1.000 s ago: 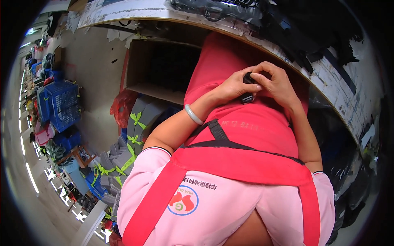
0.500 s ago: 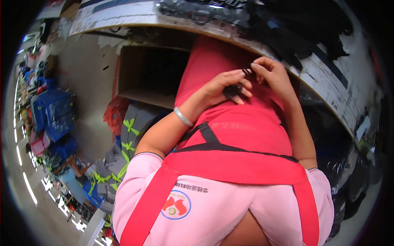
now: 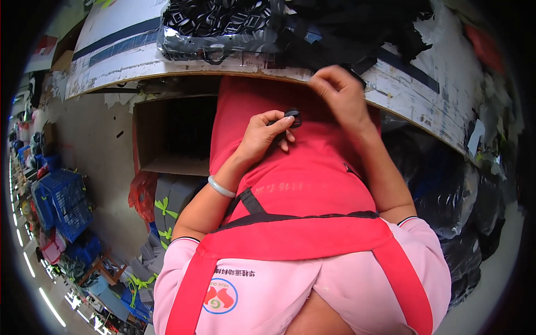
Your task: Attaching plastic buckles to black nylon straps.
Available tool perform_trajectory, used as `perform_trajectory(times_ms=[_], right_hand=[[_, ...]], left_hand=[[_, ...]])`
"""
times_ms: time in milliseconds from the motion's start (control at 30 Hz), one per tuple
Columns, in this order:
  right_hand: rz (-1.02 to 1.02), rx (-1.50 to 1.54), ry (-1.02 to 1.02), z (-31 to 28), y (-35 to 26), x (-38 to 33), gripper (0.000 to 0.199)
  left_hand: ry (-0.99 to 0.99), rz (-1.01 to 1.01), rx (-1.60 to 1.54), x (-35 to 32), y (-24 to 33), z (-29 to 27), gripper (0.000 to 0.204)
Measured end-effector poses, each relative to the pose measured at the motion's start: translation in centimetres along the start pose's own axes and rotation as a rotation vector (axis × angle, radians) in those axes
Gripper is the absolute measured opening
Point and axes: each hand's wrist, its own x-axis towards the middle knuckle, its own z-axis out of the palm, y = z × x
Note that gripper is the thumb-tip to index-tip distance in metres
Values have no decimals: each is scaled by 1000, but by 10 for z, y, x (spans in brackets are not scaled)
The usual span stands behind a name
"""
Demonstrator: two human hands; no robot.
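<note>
My left hand (image 3: 262, 137) is over my red apron (image 3: 301, 178), pinching a small black plastic buckle (image 3: 293, 116) between thumb and fingers. Some dark material shows under its curled fingers. Up at the table's edge is my right hand (image 3: 341, 97), blurred, its thumb and forefinger bent. Its fingertips are hard to make out, so whether it holds anything is unclear. Just beyond it lies a heap of black fabric pieces (image 3: 346, 36). A plastic-lined container (image 3: 209, 46) full of black buckles stands on the table, left of that heap.
The worn white tabletop (image 3: 120, 67) curves across in front of me. Below it, to the left, is an open cardboard box (image 3: 178, 164). Grey bundles with green ties (image 3: 162, 215) and a red bag (image 3: 143, 192) lie beside me. Black plastic-wrapped goods (image 3: 441, 195) are on the right.
My hands were together over the apron and have parted. The right has moved up to the table's edge; the left now shows the buckle at its fingertips. The view has shifted, revealing the buckle container.
</note>
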Motion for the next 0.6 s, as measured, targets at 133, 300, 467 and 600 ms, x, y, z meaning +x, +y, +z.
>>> perform_trajectory(times_ms=[133, 300, 467, 600], right_hand=[[-212, -508, 140, -48, 3, 30, 14], [-127, -664, 65, -61, 27, 35, 17], [-161, -326, 228, -56, 16, 39, 15], [-244, -179, 288, -60, 1, 44, 16]], left_hand=[[-7, -36, 55, -1, 3, -1, 17], [13, -12, 61, -1, 3, 2, 17], [34, -7, -22, -3, 3, 2, 16], [78, 59, -37, -3, 2, 4, 15]])
